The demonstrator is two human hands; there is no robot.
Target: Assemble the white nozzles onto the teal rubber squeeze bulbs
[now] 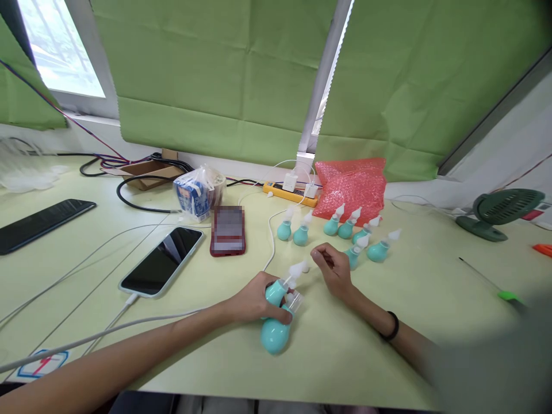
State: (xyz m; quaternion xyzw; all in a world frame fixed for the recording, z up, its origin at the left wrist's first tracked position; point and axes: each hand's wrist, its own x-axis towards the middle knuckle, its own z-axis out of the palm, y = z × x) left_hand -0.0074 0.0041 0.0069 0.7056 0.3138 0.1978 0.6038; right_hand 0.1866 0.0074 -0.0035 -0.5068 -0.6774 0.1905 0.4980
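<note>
And the left hand [259, 299] is wrapped round two bulbs [275, 336], one nearer, one farther, thumb laid across between them, a white tip [297, 269] and a clear nozzle [295, 300] poking out past the grip! Glossy turquoise, both, plump and round, the nearer one bulging below the thumb. Over to the right hand [334, 268]: fingers half curled, contents impossible to tell, just beside white-tipped bulbs [378, 251] on the table [366, 351].

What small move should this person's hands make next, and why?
Probably bring the right hand over to steady the lower teal bulb: the left hand grips it and the upper bulb, while the right hand appears to hold nothing.
</note>
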